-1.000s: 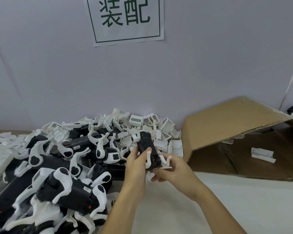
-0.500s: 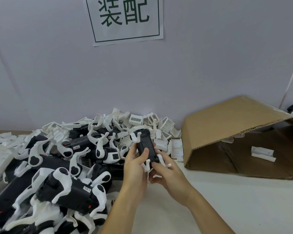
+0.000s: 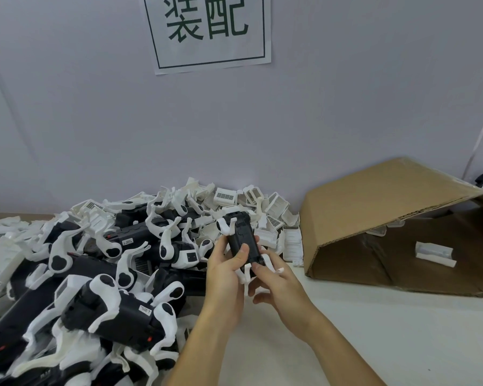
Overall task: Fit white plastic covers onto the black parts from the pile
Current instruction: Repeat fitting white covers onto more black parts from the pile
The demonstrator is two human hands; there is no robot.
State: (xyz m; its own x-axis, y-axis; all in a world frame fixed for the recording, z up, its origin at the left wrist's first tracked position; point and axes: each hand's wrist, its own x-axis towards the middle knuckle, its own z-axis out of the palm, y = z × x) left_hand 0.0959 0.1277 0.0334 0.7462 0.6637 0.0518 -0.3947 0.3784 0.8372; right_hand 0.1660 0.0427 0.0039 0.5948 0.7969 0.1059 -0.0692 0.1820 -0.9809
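Both hands are clamped on one black part (image 3: 241, 240), held up just in front of the pile (image 3: 101, 274) and left of the cardboard box (image 3: 388, 207). My left hand (image 3: 225, 277) wraps its body with the thumb pressed flat across the face; my right hand (image 3: 276, 282) pinches the lower end, where a white cover (image 3: 244, 274) sits with its prongs poking out. Another white clip (image 3: 226, 228) hugs the top corner, on the pile side. I cannot tell whether the lower cover has seated. My worry is those thin prongs — if I squeeze off-axis, one could bend or snap, or the cover could seat crooked. The black shell also looks smooth, so a hard push might shoot it out of my thumb's hold and back into the pile.
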